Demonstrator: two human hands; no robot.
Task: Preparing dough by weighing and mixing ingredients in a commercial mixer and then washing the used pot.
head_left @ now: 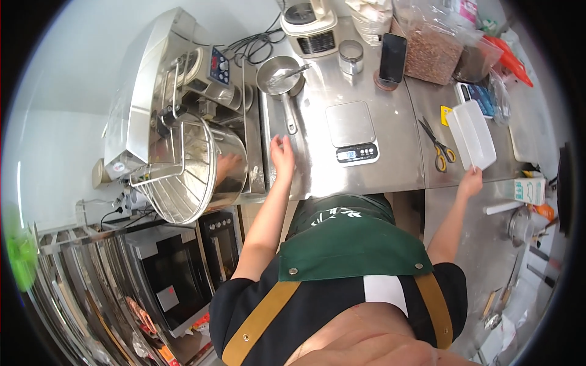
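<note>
a white plastic container [473,135], a rectangular open tub, is at the right side of the steel desk [394,161], slanted, with its near end in the person's right hand [471,182]. the fingers of that hand are clamped on the tub's near rim; whether its base touches the desk cannot be told. its far end is just beside a yellow card [446,114] and a blue-faced digital scale [478,99]. to its left lie scissors [440,145] with black blades and yellow-and-black handles, their points facing away from the person.

the left hand [282,157] hovers near the end of a saucepan's handle, its fingers loosely bent, slightly apart and holding nothing. the saucepan [268,80] has a metal utensil [287,75] in it. between the hands sits a kitchen scale [351,125] with a steel plate and a lit display. beyond it stand a glass jar [350,58] and an upright smartphone [394,58]. at far left is a stand mixer's steel bowl [237,161].
</note>
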